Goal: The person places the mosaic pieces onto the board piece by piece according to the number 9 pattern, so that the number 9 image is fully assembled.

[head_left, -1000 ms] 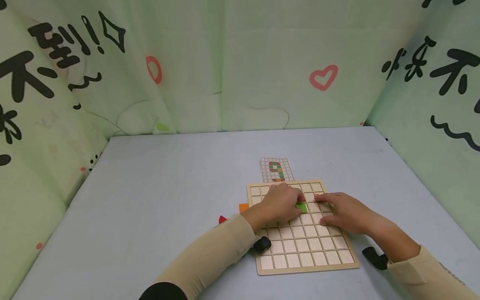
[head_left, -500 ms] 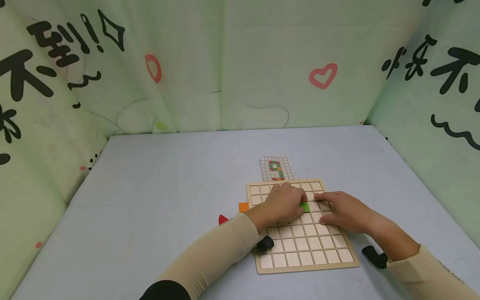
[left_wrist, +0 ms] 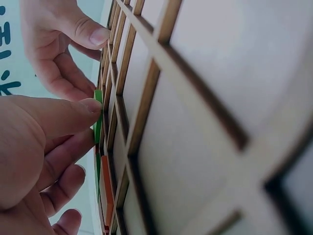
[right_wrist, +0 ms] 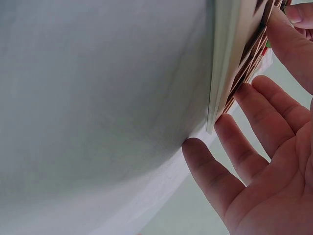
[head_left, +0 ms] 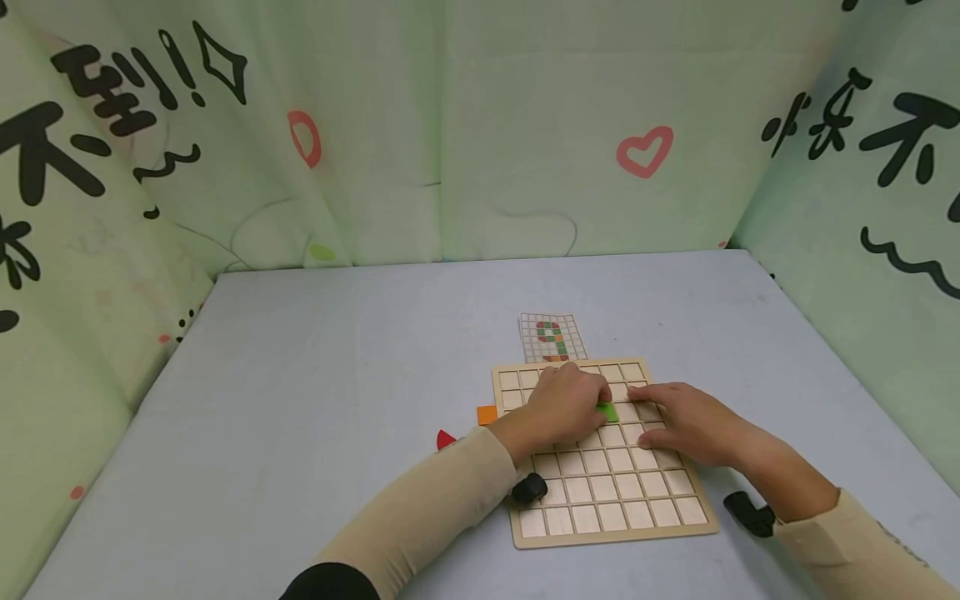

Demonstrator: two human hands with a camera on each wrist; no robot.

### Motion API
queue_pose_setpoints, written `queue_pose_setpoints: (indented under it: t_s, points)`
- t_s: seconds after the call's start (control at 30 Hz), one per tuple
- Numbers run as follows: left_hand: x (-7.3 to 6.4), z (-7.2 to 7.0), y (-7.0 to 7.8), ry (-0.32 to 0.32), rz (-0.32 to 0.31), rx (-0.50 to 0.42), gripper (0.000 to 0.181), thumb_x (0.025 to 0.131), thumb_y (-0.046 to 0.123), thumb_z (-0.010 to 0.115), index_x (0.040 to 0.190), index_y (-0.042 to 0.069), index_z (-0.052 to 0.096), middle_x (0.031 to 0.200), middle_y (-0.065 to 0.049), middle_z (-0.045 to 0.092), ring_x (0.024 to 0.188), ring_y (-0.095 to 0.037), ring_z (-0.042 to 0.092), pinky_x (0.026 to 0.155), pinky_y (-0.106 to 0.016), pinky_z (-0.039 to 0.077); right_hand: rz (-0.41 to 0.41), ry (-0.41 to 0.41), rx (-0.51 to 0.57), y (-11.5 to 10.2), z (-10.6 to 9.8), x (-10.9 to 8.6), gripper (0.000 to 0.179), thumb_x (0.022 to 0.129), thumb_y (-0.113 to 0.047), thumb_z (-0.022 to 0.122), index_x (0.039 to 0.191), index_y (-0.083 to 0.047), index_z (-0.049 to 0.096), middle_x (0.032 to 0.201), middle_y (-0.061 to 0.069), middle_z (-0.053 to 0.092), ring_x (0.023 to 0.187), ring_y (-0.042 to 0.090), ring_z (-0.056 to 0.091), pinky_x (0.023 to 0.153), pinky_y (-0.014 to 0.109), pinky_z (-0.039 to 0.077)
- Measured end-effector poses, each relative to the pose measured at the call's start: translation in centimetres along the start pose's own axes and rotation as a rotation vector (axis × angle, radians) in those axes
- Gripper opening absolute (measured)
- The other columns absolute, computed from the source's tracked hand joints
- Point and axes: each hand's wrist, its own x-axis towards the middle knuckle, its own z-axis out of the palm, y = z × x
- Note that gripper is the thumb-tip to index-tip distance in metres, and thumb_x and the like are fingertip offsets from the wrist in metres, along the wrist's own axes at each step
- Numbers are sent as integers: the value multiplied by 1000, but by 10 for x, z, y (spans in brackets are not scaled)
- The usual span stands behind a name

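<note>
My left hand (head_left: 564, 406) is over the upper middle of a wooden grid board (head_left: 615, 542). Its thumb and fingers pinch a green square tile (head_left: 608, 412), which stands tilted at the grid bars in the left wrist view. Beside that tile, an orange-red piece (left_wrist: 105, 188) sits in the grid; other pieces under the hand are partly hidden. My right hand (head_left: 690, 423) rests on the board's right side, fingers spread and relaxed. In the right wrist view its fingertips (right_wrist: 226, 122) lie along the board's edge, with one finger reaching down to the table.
Behind the board lies a pattern card (head_left: 553, 337) with a coloured design on a grid. To the left, an orange tile (head_left: 487, 414) and a red rounded piece (head_left: 446, 439) lie on the white table (head_left: 322, 400). A patterned curtain (head_left: 510, 133) encloses the table.
The left hand has shifted slightly to the right with the green tile, which shows a little further right on the board. The right hand has stayed in place.
</note>
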Motion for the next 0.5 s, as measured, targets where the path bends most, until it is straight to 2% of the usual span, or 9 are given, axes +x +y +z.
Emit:
queue_pose_setpoints:
  t_s: [0.5]
  points:
    - [-1, 1, 0, 1, -8, -11, 25, 94, 34, 71, 118, 27, 71, 97, 19, 65, 95, -7, 52, 79, -26, 39, 11, -11, 2, 0, 0, 0, 65, 86, -31, 79, 136, 3, 56, 134, 26, 56, 125, 48, 49, 98, 60, 40]
